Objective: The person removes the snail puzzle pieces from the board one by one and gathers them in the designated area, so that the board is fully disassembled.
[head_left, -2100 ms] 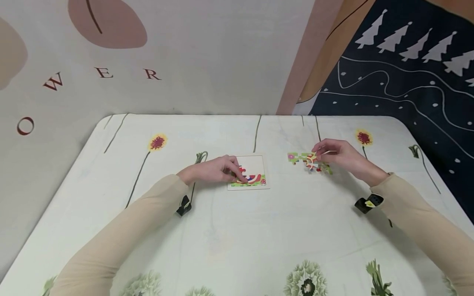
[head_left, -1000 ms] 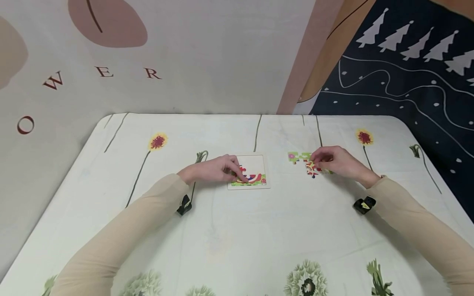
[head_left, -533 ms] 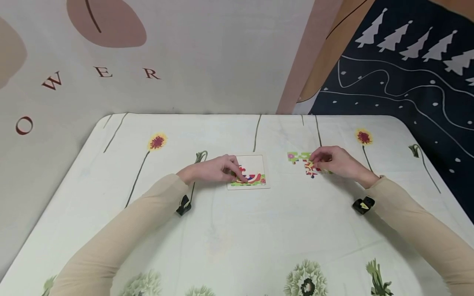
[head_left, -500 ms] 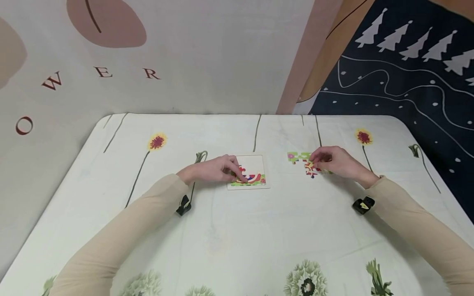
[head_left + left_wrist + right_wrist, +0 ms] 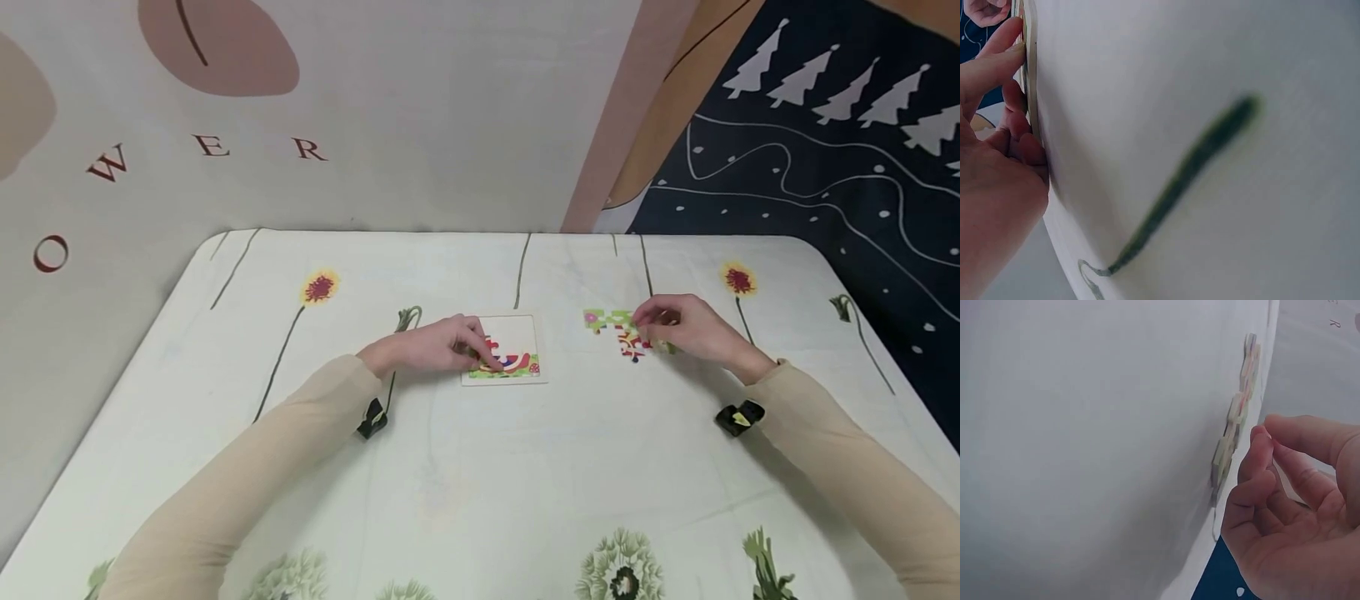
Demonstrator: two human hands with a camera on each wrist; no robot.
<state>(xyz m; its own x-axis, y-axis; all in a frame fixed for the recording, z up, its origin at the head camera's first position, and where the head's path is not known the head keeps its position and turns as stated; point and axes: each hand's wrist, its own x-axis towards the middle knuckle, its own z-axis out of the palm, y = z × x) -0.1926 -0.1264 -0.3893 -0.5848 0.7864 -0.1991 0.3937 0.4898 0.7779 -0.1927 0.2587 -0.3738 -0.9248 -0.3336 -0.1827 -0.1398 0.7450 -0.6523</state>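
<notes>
The left hand (image 5: 435, 344) hides most of the left edge of the puzzle board (image 5: 510, 333). The right hand (image 5: 690, 327) covers some loose pieces (image 5: 632, 343); whether it holds one cannot be told. The near edge of the table (image 5: 495, 467) is cut off. A printed stem (image 5: 1180, 176) is blurred.

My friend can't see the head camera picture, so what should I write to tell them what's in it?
A person's left hand touches a partly filled puzzle tray, while the right hand is at some loose puzzle pieces to the tray's right. It all happens on a flowered white cloth.
</notes>
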